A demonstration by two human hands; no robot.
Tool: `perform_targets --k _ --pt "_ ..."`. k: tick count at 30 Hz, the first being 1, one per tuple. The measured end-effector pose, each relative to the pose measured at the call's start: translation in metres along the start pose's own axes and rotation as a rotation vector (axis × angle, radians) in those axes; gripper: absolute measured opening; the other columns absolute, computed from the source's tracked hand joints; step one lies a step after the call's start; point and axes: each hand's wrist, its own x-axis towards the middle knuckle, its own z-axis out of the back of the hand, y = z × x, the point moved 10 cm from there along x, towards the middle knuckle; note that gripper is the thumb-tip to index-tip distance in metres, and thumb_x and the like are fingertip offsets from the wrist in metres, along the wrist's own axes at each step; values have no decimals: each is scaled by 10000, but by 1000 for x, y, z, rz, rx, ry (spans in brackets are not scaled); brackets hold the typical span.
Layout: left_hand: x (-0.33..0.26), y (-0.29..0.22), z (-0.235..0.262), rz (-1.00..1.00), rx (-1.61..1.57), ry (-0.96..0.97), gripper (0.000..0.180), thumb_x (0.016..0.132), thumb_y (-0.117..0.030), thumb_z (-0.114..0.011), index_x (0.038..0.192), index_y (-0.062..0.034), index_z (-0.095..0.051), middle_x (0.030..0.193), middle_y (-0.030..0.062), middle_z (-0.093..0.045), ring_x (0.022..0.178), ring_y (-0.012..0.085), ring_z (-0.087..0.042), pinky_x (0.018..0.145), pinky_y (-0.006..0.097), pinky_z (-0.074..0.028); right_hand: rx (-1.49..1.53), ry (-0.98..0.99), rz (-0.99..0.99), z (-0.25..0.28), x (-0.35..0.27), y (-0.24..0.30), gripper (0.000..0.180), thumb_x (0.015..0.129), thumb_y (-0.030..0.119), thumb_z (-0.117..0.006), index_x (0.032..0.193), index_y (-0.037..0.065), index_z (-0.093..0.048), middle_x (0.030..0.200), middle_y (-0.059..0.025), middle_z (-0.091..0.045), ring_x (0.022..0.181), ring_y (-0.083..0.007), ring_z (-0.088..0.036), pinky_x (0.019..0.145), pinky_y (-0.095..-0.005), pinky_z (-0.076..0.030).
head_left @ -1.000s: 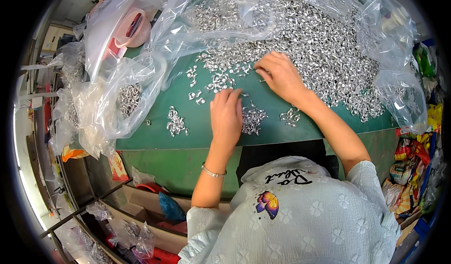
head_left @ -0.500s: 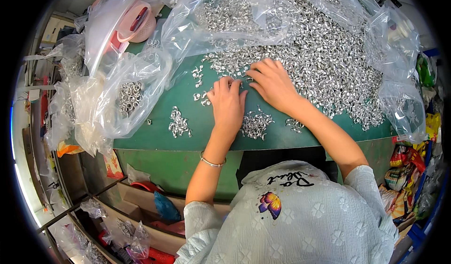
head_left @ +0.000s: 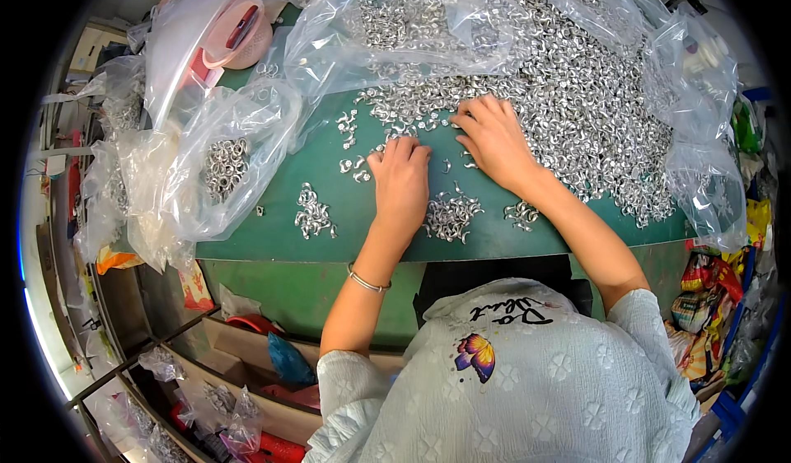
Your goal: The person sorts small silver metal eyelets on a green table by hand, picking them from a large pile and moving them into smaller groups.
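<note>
Small, curved silver metal pieces (head_left: pixel 601 109) lie in a wide heap on a green tabletop (head_left: pixel 362 232). My left hand (head_left: pixel 401 175) rests on the table left of centre, beside a few loose pieces (head_left: pixel 354 166). Its fingers are bent under and closed, hiding their tips and anything in them. At the heap's near edge, my right hand (head_left: pixel 497 146) touches down with fingers curved but apart, and I see nothing held. Closer to me are a small pile (head_left: pixel 451 217) between my forearms, another pile (head_left: pixel 313 213) to the left, and a smaller cluster (head_left: pixel 521 213) by my right forearm.
Clear plastic bags (head_left: pixel 329 51) spread over the heap's far left part. An open bag (head_left: pixel 272 125) at left holds ring-shaped metal pieces (head_left: pixel 227 166). Behind it sits a pink basket (head_left: pixel 247 47) with a red object. Another clear bag (head_left: pixel 704 175) hangs at the right edge.
My right hand has moved right, away from the left hand, uncovering a few pieces between them. The left hand has shifted slightly, its fingers drawn in more.
</note>
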Motion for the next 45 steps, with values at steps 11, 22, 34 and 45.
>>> perform_targets --k 11,22,34,45 --pt "-8 -13 -3 77 -225 3 188 803 -40 -667 984 5 -641 945 115 -575 899 300 -567 761 395 -448 37 201 29 3 -31 15 238 760 90 -709 987 64 -646 961 -52 -577 970 -240 -515 821 -368 -373" --pt "-11 -2 0 119 -313 51 190 801 22 -666 986 22 -624 936 148 -566 841 332 -575 741 389 -473 80 218 72 -4 -27 13 117 774 103 -689 876 64 -646 879 -46 -561 930 -225 -522 807 -358 -377" --pt "-17 -3 10 78 -221 5 133 785 47 -662 913 30 -628 958 140 -581 882 329 -579 770 387 -480 165 120 -19 13 -10 -6 119 810 75 -654 927 55 -659 916 -72 -605 936 -262 -549 823 -388 -409" --pt "-23 2 14 102 -251 -131 130 810 90 -600 925 33 -618 947 146 -585 864 321 -572 766 388 -472 220 232 -137 48 -47 -27 115 799 31 -644 909 0 -641 904 -133 -620 905 -327 -593 806 -415 -479"
